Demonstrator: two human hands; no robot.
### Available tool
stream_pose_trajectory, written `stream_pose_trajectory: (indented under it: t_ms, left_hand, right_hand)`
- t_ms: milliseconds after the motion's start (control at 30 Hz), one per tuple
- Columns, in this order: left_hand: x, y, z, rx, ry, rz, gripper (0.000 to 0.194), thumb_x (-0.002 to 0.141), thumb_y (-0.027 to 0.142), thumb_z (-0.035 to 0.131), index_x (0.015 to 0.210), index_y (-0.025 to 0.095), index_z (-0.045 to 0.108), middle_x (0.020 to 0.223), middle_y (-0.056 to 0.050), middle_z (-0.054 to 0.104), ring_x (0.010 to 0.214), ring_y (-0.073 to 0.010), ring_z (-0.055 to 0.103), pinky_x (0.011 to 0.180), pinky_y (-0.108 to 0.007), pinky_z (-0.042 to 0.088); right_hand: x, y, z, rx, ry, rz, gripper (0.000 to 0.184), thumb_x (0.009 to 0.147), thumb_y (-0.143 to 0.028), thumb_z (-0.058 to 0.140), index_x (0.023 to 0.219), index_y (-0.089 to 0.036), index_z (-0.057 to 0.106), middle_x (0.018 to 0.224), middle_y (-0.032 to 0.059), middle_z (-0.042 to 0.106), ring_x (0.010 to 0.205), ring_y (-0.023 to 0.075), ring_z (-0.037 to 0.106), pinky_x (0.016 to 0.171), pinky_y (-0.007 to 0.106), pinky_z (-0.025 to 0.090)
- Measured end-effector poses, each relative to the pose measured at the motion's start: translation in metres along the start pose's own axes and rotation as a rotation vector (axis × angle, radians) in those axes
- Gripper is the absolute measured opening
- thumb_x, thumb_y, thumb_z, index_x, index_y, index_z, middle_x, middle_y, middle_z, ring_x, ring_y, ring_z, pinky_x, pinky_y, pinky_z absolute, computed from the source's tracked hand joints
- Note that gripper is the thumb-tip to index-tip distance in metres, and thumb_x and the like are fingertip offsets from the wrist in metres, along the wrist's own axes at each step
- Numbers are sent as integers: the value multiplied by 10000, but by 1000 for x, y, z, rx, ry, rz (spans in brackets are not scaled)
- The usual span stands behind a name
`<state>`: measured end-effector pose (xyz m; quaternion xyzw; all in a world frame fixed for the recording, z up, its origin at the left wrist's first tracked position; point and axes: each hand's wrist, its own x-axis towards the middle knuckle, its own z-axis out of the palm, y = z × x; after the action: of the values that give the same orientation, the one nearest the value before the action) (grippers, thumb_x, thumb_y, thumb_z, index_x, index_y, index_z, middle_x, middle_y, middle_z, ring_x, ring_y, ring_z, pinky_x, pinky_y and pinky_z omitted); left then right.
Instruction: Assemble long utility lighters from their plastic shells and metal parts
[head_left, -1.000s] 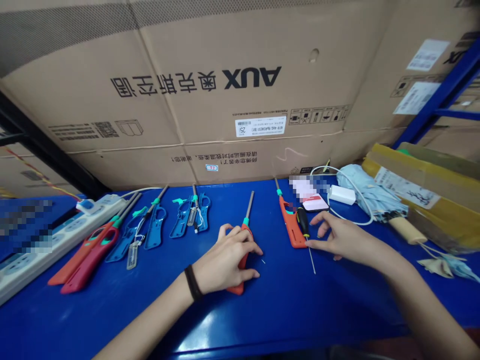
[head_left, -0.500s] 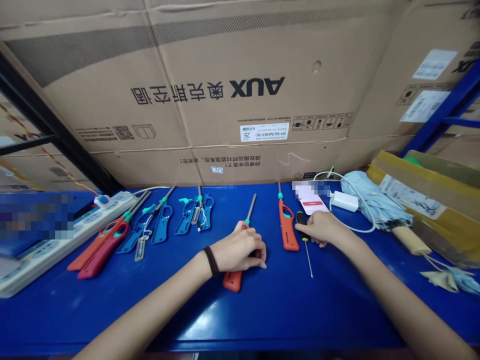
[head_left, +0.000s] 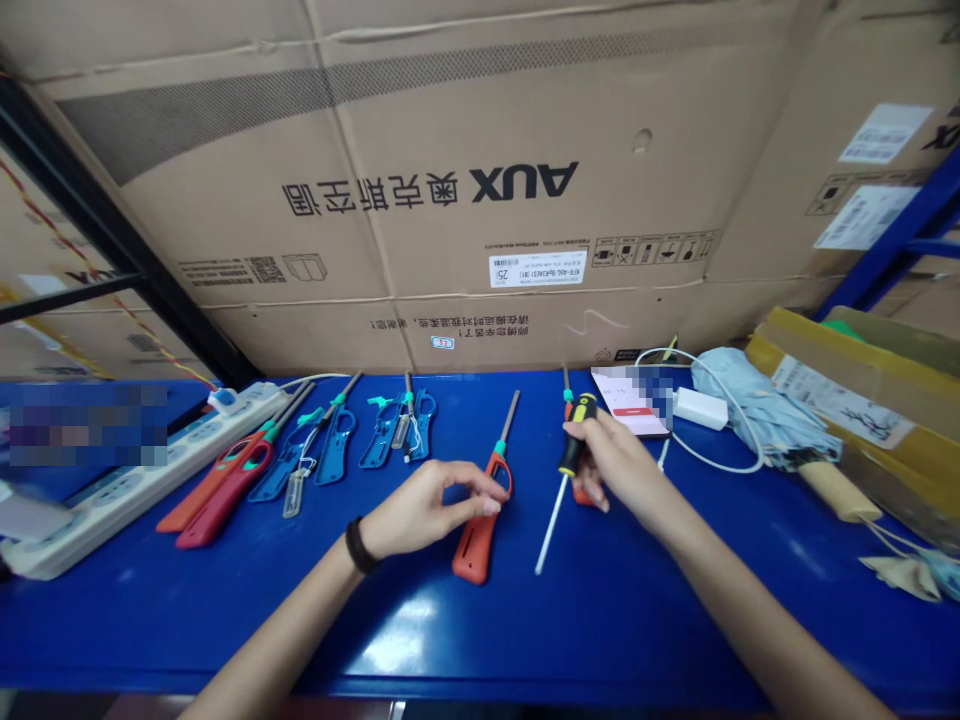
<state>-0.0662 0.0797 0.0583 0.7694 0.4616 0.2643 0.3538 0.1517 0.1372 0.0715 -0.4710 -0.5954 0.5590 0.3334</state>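
My right hand [head_left: 611, 455] is closed around the black and yellow handle of a screwdriver [head_left: 577, 430], its thin shaft slanting down to the left. Beneath that hand lies an orange gas lighter [head_left: 582, 494], mostly covered. In the middle of the table, a second orange gas lighter [head_left: 474, 550] with a grey metal tube lies with its handle towards me. My left hand [head_left: 427, 505], a dark band at its wrist, comes from the left. Its thumb and fingertips close on that lighter's handle below the trigger opening.
Opened blue lighter shells [head_left: 335, 445] with loose inner parts lie at left, beside two red-orange lighters [head_left: 225, 490] and a white power strip [head_left: 142, 480]. At right are a phone [head_left: 626, 400], a white charger [head_left: 701, 408], a folded umbrella [head_left: 757, 400] and a taped box [head_left: 900, 450]. Cardboard [head_left: 450, 100] stands behind.
My right hand has lifted the screwdriver and brought it left, over the right-hand orange lighter. My left hand has shifted left, uncovering more of the middle lighter. The view has moved slightly.
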Motion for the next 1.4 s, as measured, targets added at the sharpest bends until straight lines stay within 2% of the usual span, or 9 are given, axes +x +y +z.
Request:
stream_pose_trajectory:
  t_ms: [100, 133, 233, 400, 500, 667, 833, 1400]
  left_hand:
    - [-23, 1, 6, -110, 78, -80, 207, 818, 345, 614, 779, 169, 715, 797, -45, 708, 727, -149, 639, 737, -264, 481]
    - [-29, 0, 9, -137, 117, -104, 192, 790, 348, 651, 739, 175, 718, 758, -35, 713, 729, -153, 639, 788, -277, 473]
    - [-40, -4, 17, -161, 221, -130, 157, 762, 336, 688, 706, 196, 731, 725, -21, 720, 795, -165, 639, 919, -310, 414]
    - [-45, -9, 24, -79, 341, -133, 142, 740, 348, 707, 722, 213, 746, 779, -41, 664, 770, -165, 595, 743, -285, 451]
    - [-47, -8, 26, -149, 334, -175, 165, 750, 353, 698, 713, 196, 733, 745, -39, 673, 721, -159, 598, 707, -282, 455]
    - [-52, -9, 32, -179, 329, -199, 138, 774, 331, 682, 729, 210, 732, 754, -18, 730, 780, -163, 630, 893, -312, 405]
    - [-54, -9, 35, -112, 350, -165, 143, 768, 342, 685, 766, 211, 742, 780, -39, 704, 764, -173, 612, 751, -297, 443]
    - [-55, -15, 35, 25, 347, -68, 117, 799, 326, 658, 799, 251, 747, 760, -19, 651, 751, -148, 580, 717, -284, 440]
  right_hand:
    - [2, 10, 25, 122, -15, -94, 204, 805, -409, 453, 784, -242, 339, 402, -93, 527, 259, 93, 421, 259, 169, 310]
    - [2, 13, 28, 123, -10, -125, 212, 804, -413, 467, 791, -242, 343, 407, -97, 526, 260, 87, 418, 261, 163, 312]
    - [2, 22, 28, 116, 33, -153, 232, 793, -420, 496, 797, -238, 352, 406, -96, 525, 253, 80, 409, 253, 159, 301]
    - [9, 31, 20, 156, 79, -101, 232, 779, -416, 505, 804, -235, 361, 395, -87, 527, 255, 94, 423, 242, 171, 317]
    - [11, 34, 21, 162, 72, -103, 228, 794, -414, 498, 795, -233, 361, 404, -85, 535, 259, 88, 423, 244, 164, 322]
    - [10, 38, 26, 131, 62, -127, 272, 786, -440, 537, 817, -226, 372, 395, -89, 537, 248, 82, 408, 230, 151, 302]
    - [10, 40, 28, 141, 29, -151, 270, 789, -425, 558, 819, -224, 380, 403, -88, 544, 260, 78, 412, 236, 147, 316]
    - [9, 40, 28, 143, 7, -159, 249, 787, -381, 573, 810, -226, 379, 401, -88, 530, 259, 76, 406, 233, 138, 289]
